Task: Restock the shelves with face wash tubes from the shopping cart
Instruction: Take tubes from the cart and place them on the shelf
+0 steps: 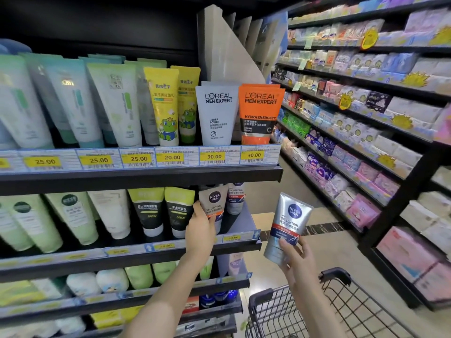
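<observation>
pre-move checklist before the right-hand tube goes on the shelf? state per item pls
1. Right hand grips the silver Nivea Men tube by its lower part: ok.
2. Tube matches the shelf slot: the Nivea Men tube on the second shelf also reads Oil Control: ok.
3. Left hand holds that shelf tube, steadying the row: ok.
4. Free room behind or beside the shelf tube: cannot tell.
5. Held tube upright, label forward: tilted, not ok yet.
6. More tubes in the shopping cart: cannot tell.
</observation>
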A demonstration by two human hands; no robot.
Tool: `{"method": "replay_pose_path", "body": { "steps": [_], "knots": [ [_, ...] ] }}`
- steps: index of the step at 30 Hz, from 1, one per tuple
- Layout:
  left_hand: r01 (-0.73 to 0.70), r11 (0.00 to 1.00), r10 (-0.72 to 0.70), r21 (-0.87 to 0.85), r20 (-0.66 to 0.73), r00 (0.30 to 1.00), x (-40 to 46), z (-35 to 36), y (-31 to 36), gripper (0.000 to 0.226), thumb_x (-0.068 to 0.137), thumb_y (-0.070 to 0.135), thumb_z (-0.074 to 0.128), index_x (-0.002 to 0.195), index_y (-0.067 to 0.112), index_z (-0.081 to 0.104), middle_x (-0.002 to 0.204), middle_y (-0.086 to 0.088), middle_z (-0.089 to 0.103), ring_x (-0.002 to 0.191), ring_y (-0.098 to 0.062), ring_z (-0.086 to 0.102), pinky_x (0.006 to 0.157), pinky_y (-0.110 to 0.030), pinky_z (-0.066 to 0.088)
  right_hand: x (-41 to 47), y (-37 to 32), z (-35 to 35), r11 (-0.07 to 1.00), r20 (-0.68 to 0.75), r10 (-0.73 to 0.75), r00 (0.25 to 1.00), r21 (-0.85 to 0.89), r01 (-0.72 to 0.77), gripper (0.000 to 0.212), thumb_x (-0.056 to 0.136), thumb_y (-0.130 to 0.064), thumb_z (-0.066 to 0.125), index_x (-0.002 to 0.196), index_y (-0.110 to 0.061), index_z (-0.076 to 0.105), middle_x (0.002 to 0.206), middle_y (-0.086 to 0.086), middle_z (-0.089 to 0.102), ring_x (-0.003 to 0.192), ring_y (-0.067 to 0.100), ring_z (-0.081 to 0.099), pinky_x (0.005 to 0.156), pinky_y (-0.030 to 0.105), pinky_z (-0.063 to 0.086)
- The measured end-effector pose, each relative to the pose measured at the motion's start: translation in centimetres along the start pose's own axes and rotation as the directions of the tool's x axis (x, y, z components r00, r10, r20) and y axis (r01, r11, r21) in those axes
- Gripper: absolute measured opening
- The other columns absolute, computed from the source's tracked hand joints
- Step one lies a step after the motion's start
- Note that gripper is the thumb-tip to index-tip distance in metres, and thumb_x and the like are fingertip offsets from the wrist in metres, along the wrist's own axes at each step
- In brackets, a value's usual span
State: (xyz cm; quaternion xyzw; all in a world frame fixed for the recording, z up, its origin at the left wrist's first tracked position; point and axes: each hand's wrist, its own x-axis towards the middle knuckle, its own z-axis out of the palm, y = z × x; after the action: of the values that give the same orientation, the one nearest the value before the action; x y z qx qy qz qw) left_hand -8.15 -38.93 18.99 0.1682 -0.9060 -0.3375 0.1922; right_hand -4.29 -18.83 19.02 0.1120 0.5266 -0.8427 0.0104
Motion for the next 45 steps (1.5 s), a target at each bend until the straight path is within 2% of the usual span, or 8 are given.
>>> {"method": "replay_pose_path", "body": {
  "steps": [16, 18, 21, 24, 28, 31, 40, 45],
  "knots": [
    [-0.188, 0.971, 0.182, 0.146, 0.055, 0.982, -1.0, -1.8, -2.7, 0.038, 0.095, 0.029, 0.048, 0.127, 0.009, 0.049, 0.117, -0.006, 0.062, 0.102, -0.021, 0.062, 0.078, -0.027, 0.048, 0.3, -0.2, 2.6, 0.981, 0.037, -0.079, 0.996, -0.175, 0.084, 0.046, 0.083, -0.009, 0.065, 0.124, -0.016, 0.045, 0.108, 0.003, 0.061, 0.102, 0.022, 0.06, 0.089, 0.038, 0.049],
    [-0.226, 0.955, 0.223, 0.193, 0.038, 0.974, -1.7, -2.3, -3.3, 0.039, 0.094, 0.03, 0.049, 0.127, 0.01, 0.052, 0.116, -0.004, 0.063, 0.101, -0.021, 0.063, 0.078, -0.03, 0.051, 0.7, -0.5, 3.2, 0.971, 0.057, -0.097, 0.994, -0.212, 0.107, 0.043, 0.083, -0.012, 0.066, 0.122, -0.016, 0.048, 0.107, 0.002, 0.063, 0.102, 0.021, 0.061, 0.082, 0.032, 0.05],
    [-0.352, 0.876, 0.372, 0.33, 0.003, 0.928, -2.7, -2.3, -4.6, 0.036, 0.086, 0.036, 0.047, 0.101, 0.012, 0.069, 0.091, -0.003, 0.071, 0.08, -0.02, 0.068, 0.069, -0.034, 0.055, 1.5, -0.7, 4.2, 0.949, 0.084, -0.125, 0.989, -0.281, 0.144, 0.043, 0.083, -0.014, 0.068, 0.122, -0.015, 0.05, 0.111, 0.004, 0.063, 0.103, 0.02, 0.061, 0.074, 0.026, 0.05],
    [-0.377, 0.824, 0.405, 0.423, 0.027, 0.914, -3.8, -2.0, -5.5, 0.047, 0.081, 0.041, 0.036, 0.095, 0.015, 0.073, 0.098, -0.002, 0.071, 0.092, -0.022, 0.068, 0.088, -0.048, 0.047, 2.6, -0.5, 5.3, 0.917, 0.078, -0.154, 0.985, -0.359, 0.172, 0.045, 0.082, -0.015, 0.069, 0.121, -0.017, 0.048, 0.113, 0.002, 0.063, 0.104, 0.018, 0.061, 0.079, 0.033, 0.054],
    [-0.374, 0.783, 0.397, 0.497, 0.065, 0.916, -4.4, -1.2, -7.4, 0.052, 0.079, 0.043, 0.034, 0.108, 0.017, 0.07, 0.112, -0.006, 0.068, 0.114, -0.025, 0.052, 0.096, -0.059, 0.022, 4.1, -0.1, 6.3, 0.855, 0.095, -0.175, 0.98, -0.48, 0.199, 0.041, 0.082, -0.016, 0.07, 0.115, -0.023, 0.047, 0.111, -0.003, 0.063, 0.107, 0.017, 0.059, 0.095, 0.043, 0.05],
    [-0.378, 0.785, 0.389, 0.491, 0.084, 0.917, -4.3, -0.8, -8.2, 0.054, 0.079, 0.043, 0.034, 0.113, 0.019, 0.068, 0.113, -0.006, 0.067, 0.117, -0.022, 0.042, 0.096, -0.061, 0.021, 5.0, 0.3, 7.1, 0.803, 0.113, -0.199, 0.973, -0.551, 0.228, 0.043, 0.082, -0.015, 0.071, 0.116, -0.021, 0.045, 0.111, -0.002, 0.062, 0.106, 0.015, 0.058, 0.096, 0.04, 0.048],
    [-0.396, 0.787, 0.404, 0.473, 0.09, 0.91, -4.3, -0.3, -9.1, 0.051, 0.081, 0.045, 0.034, 0.123, 0.024, 0.053, 0.118, -0.003, 0.064, 0.115, -0.021, 0.051, 0.1, -0.059, 0.021, 6.5, 1.7, 8.0, 0.63, 0.198, -0.174, 0.965, -0.73, 0.263, 0.043, 0.081, -0.02, 0.072, 0.11, -0.024, 0.04, 0.105, -0.007, 0.054, 0.099, 0.01, 0.052, 0.089, 0.032, 0.046],
    [-0.403, 0.783, 0.424, 0.474, 0.067, 0.903, -4.2, -0.3, -9.4, 0.049, 0.08, 0.045, 0.034, 0.124, 0.026, 0.044, 0.118, -0.002, 0.064, 0.116, -0.02, 0.045, 0.108, -0.054, 0.006, 7.3, 2.1, 7.8, 0.564, 0.203, -0.157, 0.967, -0.785, 0.256, 0.044, 0.078, -0.023, 0.075, 0.108, -0.024, 0.043, 0.105, -0.009, 0.053, 0.096, 0.011, 0.055, 0.092, 0.039, 0.05]
  ]
}}
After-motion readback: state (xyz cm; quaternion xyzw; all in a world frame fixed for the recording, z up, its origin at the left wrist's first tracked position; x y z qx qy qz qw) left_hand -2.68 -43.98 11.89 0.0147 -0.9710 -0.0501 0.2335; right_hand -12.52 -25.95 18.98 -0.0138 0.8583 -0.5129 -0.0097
